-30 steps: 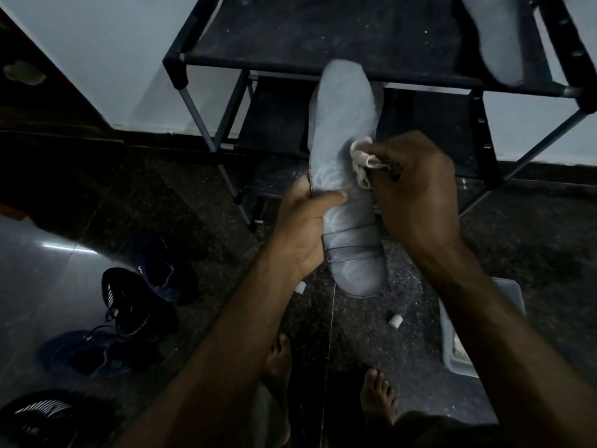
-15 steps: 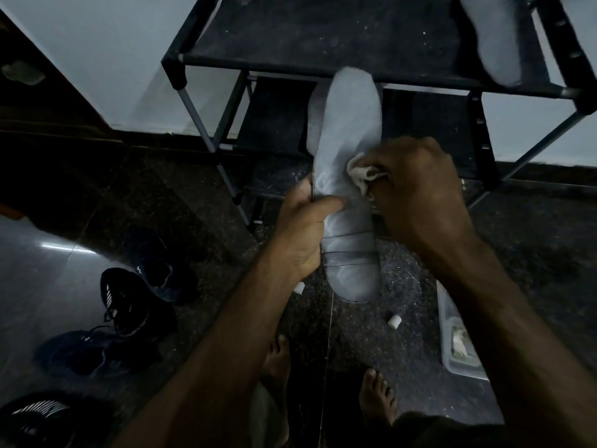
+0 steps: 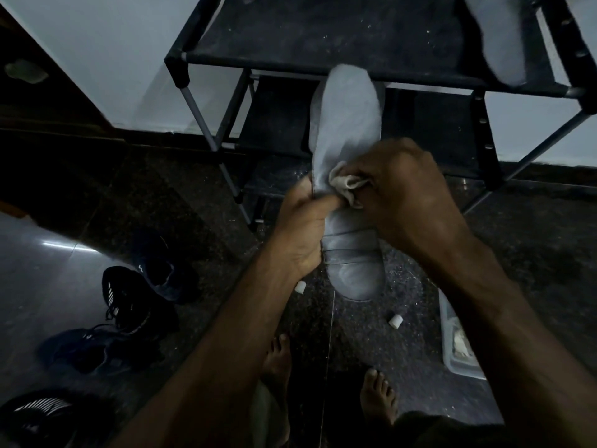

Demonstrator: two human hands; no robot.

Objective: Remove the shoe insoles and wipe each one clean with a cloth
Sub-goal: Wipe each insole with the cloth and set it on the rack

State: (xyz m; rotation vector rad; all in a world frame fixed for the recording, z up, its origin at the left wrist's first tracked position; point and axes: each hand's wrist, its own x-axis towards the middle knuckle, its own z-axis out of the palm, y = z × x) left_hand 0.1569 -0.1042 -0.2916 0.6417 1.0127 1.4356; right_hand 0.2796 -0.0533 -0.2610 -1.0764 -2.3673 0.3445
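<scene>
Head view, dim light. Left hand grips the grey insole at its middle, fingers wrapped around the edge, thumb across the face. The insole is held upright in the air in front of the shoe rack, toe end up, heel end down above the floor.

Right hand has its fingers bunched shut on the small pale cloth, pressed onto the insole face.

Change: over the last second the cloth has travelled down the insole, from just above the left thumb to touching it. The toe end has also risen a little against the rack's top shelf. I read this as a downward wiping stroke reaching the grip point.

Meaning for the task: the stroke cannot go further without the left hand shifting. The heel section below the grip likely needs its own pass, so I judge this insole as part done.

Second insole lies on the top shelf, upper right, apart from the hands; I cannot tell whether it is clean. Dark shoes sit on the floor, left. A clear tray lies on the floor under the right forearm.
</scene>
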